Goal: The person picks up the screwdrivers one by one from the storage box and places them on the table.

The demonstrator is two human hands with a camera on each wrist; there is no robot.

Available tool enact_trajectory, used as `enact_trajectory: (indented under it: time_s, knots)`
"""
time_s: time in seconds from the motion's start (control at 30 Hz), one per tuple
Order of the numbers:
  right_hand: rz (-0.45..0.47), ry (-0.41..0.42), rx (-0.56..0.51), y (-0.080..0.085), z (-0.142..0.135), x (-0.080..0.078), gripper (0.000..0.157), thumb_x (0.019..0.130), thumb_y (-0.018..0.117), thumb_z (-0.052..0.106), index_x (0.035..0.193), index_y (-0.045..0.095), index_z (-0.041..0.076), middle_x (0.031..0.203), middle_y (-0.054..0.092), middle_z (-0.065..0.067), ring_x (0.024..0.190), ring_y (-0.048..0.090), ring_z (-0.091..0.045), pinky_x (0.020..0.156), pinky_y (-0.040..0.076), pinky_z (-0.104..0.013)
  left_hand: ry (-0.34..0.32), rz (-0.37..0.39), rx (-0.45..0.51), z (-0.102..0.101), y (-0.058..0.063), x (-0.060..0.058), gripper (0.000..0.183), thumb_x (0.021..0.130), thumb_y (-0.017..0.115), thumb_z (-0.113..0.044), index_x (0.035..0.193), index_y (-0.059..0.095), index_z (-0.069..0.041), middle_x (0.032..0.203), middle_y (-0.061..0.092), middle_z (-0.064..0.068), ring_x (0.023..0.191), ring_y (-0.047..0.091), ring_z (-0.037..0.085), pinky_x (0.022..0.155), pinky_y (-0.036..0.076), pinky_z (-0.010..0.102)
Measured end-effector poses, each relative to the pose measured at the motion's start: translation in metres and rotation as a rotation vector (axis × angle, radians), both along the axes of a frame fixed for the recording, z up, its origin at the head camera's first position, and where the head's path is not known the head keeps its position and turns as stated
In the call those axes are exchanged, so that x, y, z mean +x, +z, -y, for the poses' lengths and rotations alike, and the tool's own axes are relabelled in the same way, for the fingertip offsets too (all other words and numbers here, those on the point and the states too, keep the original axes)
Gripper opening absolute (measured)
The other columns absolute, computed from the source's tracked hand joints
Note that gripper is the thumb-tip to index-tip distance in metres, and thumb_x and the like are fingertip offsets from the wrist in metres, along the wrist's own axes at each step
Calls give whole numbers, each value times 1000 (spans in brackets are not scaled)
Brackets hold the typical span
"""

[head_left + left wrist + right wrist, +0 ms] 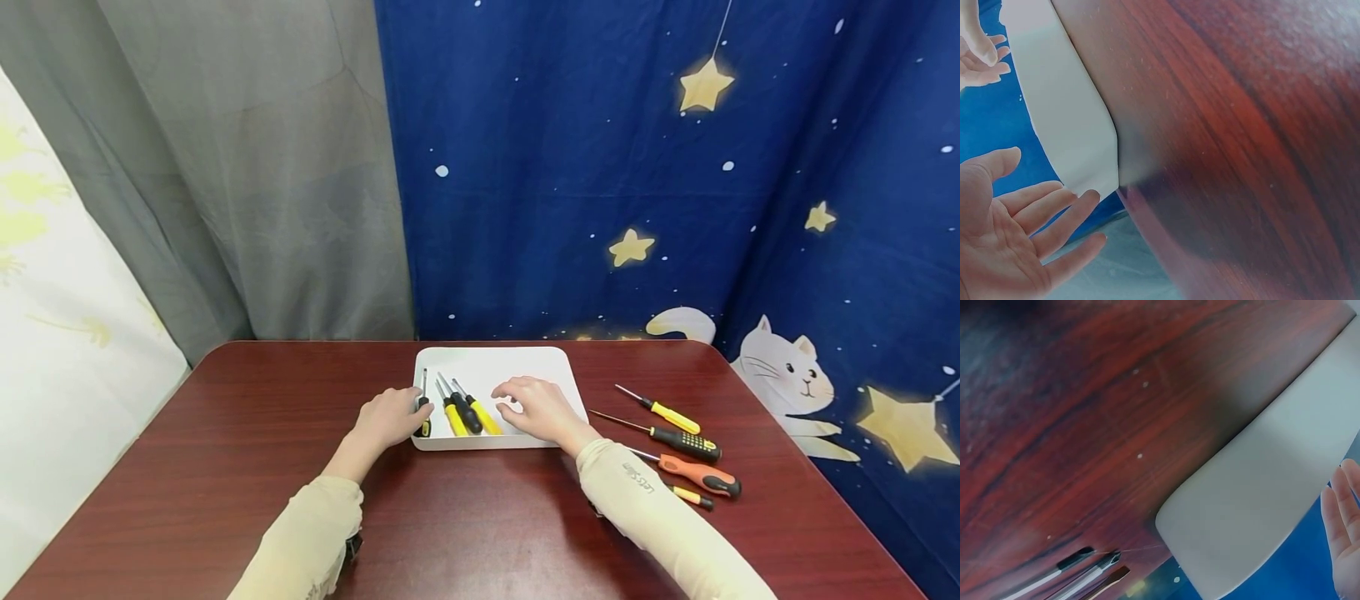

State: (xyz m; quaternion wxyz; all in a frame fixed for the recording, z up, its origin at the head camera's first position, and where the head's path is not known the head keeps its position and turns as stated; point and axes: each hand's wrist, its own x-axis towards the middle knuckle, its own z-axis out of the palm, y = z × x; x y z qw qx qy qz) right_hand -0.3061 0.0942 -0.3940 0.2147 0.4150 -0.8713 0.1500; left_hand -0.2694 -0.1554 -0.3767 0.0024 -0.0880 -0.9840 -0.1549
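Note:
A shallow white tray (487, 444) stands at the table's far side, with several screwdrivers in its left half. Two have yellow-and-black handles, one a yellow-and-black screwdriver (483, 415), and beside them is a black-handled screwdriver (468, 415). Along the tray's left wall lies a dark screwdriver (423, 428), partly covered by my left hand (386, 417). That hand is at the left rim, fingers relaxed and spread in the left wrist view. My right hand (542, 408) hovers over the tray's right part with loosely bent fingers, holding nothing.
Right of the tray, on the dark red table (465, 517), lie a yellow screwdriver (675, 417), a black one with yellow dots (686, 443), an orange one (701, 475) and a yellow-and-black one (692, 497), partly behind my right sleeve. Curtains (540, 208) hang behind the table.

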Motion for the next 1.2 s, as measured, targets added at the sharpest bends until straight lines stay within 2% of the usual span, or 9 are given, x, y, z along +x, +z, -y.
enact_trajectory:
  time_s: [0.3, 0.47, 0.63, 0.87, 1.2]
  knots:
    - [35, 4, 26, -2, 6, 0, 17, 79, 61, 22, 95, 65, 18, 88, 62, 7, 73, 57, -6, 62, 44, -25, 10, 6, -5, -1, 1, 1, 41, 85, 53, -34, 114, 58, -5, 98, 60, 13, 80, 56, 25, 63, 44, 44]
    - [74, 8, 41, -4, 10, 0, 19, 79, 62, 21, 97, 64, 16, 89, 62, 5, 72, 57, -8, 62, 44, -25, 9, 9, 0, 0, 0, 0, 40, 84, 53, -33, 112, 58, -4, 95, 61, 12, 77, 56, 24, 62, 44, 43]
    - [100, -7, 78, -7, 13, -2, 20, 80, 61, 23, 98, 64, 17, 91, 62, 7, 73, 56, -6, 63, 44, -24, -1, -30, -3, 0, -2, 0, 41, 84, 54, -37, 108, 60, -4, 91, 61, 11, 76, 57, 24, 58, 44, 42]
    - [112, -7, 88, -9, 17, -3, 21, 79, 62, 22, 99, 64, 17, 90, 62, 6, 74, 57, -6, 63, 44, -25, 9, -5, 1, -1, -1, 0, 41, 85, 54, -35, 112, 58, -4, 99, 60, 13, 84, 57, 28, 64, 44, 45]
    - [144, -24, 113, -16, 22, -6, 23, 76, 64, 21, 98, 64, 17, 88, 62, 6, 74, 57, -8, 61, 44, -28, 9, -3, -14, -1, -1, 1, 43, 85, 53, -35, 114, 58, -5, 100, 60, 13, 84, 57, 27, 64, 44, 45]
